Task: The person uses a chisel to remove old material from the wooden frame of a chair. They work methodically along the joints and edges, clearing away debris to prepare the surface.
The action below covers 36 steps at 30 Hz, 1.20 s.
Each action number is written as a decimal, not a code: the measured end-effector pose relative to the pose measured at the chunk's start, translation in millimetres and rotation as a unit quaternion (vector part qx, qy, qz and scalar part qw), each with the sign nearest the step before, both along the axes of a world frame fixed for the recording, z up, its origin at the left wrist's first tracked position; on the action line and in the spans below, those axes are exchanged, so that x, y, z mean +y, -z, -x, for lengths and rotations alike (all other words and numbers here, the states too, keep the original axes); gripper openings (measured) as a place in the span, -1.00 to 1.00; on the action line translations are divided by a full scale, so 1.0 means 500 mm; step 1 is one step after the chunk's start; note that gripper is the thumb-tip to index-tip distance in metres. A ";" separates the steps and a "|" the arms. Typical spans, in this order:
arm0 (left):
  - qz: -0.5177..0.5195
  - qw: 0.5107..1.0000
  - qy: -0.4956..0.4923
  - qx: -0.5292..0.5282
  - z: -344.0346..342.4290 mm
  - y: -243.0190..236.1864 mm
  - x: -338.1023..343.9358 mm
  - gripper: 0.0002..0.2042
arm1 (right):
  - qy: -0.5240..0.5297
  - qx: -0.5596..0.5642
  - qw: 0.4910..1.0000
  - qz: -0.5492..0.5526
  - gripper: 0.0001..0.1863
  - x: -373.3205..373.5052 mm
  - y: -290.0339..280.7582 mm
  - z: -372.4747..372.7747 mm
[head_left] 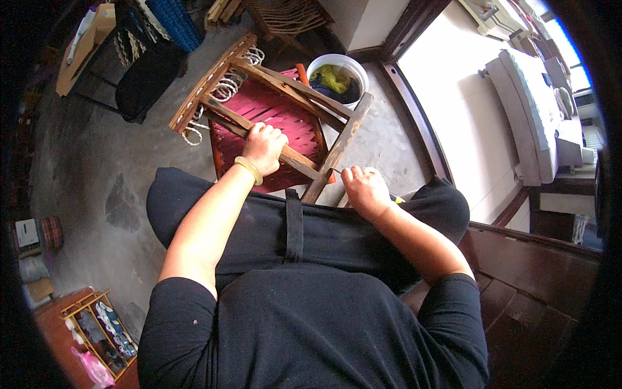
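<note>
A worn wooden stool frame (346,139) leans away from my lap, with loops of white rope (227,85) hanging from its holed far rail (208,87). My left hand (264,150), a yellowish bangle at the wrist, is closed around one of its long bars. Beside the near crosspiece, my right hand (368,191) is closed on a thin-shafted tool. Its dark shaft reaches to the wood, and a yellow-green bit shows behind the hand. The fingers hide most of the tool, so its kind is unclear. Under the frame stands a stool with a red woven seat (243,113).
A white bucket (361,71) holding yellow-green and dark material stands beyond the frame. Another corded wooden seat (285,16) is at the back. A black stool (149,81) stands far left, a small wooden rack (97,334) lower left. A dark door sill (414,117) runs along the right.
</note>
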<state>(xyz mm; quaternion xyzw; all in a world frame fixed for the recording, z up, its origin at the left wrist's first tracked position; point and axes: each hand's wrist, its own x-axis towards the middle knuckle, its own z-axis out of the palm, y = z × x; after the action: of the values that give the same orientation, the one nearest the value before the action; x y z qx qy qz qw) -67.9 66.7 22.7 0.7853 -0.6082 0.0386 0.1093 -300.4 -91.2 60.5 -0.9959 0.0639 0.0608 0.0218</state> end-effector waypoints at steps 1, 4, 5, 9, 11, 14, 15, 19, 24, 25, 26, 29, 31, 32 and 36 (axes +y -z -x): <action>-0.004 1.000 0.000 0.000 0.002 0.000 0.001 -0.78 | 0.002 -0.003 1.000 -0.003 -0.82 0.000 0.000 0.001; 0.016 1.000 0.006 -0.007 -0.001 0.001 0.003 -0.77 | 0.024 -0.022 0.999 -0.007 -0.85 -0.011 0.001 -0.005; 0.019 1.000 0.009 -0.011 -0.001 0.002 0.003 -0.79 | 0.042 -0.034 0.999 -0.004 -0.86 -0.023 0.004 -0.012; 0.019 1.000 0.010 -0.009 0.001 0.003 0.005 -0.79 | 0.092 -0.059 0.994 0.004 -0.89 -0.065 0.002 -0.042; 0.018 1.000 0.009 -0.005 0.001 0.002 0.005 -0.77 | 0.098 -0.057 0.993 0.010 -0.89 -0.066 0.008 -0.046; 0.015 1.000 0.008 -0.006 0.002 -0.001 0.003 -0.78 | 0.090 -0.032 0.995 0.009 -0.88 -0.052 0.008 -0.045; 0.012 1.000 0.007 -0.006 0.003 0.001 0.003 -0.78 | 0.081 -0.017 0.997 0.005 -0.88 -0.039 0.011 -0.037; 0.013 1.000 0.005 -0.014 0.002 0.003 0.003 -0.79 | 0.000 -0.004 1.000 0.009 -0.86 0.009 0.012 -0.011; 0.013 1.000 0.005 -0.005 -0.001 0.003 0.004 -0.78 | -0.040 -0.015 0.999 0.009 -0.86 0.022 -0.007 -0.007; 0.015 1.000 0.008 -0.007 -0.001 0.003 0.003 -0.78 | -0.043 -0.022 0.999 0.005 -0.86 0.022 -0.002 -0.006; 0.011 1.000 0.008 -0.012 -0.001 0.003 0.003 -0.79 | -0.045 -0.028 0.999 0.002 -0.86 0.022 0.001 -0.005; 0.001 1.000 0.005 -0.018 0.000 -0.001 0.002 -0.81 | -0.027 -0.025 0.999 0.003 -0.85 0.014 -0.006 -0.013; -0.006 1.000 -0.001 -0.013 0.003 -0.002 0.003 -0.78 | 0.007 -0.045 0.999 -0.009 -0.84 -0.008 0.008 -0.026; -0.003 1.000 0.000 -0.013 0.004 -0.002 0.004 -0.78 | 0.025 -0.023 0.999 0.001 -0.84 -0.014 0.004 -0.035; 0.006 1.000 0.005 -0.011 0.002 0.003 0.004 -0.78 | 0.029 -0.016 0.999 0.005 -0.83 -0.016 0.013 -0.040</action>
<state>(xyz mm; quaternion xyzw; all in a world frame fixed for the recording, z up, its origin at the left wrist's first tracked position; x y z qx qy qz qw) -69.1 68.9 21.2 0.7813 -0.6128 0.0500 0.1077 -280.3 -99.3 54.2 -0.9945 0.0929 0.0435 0.0194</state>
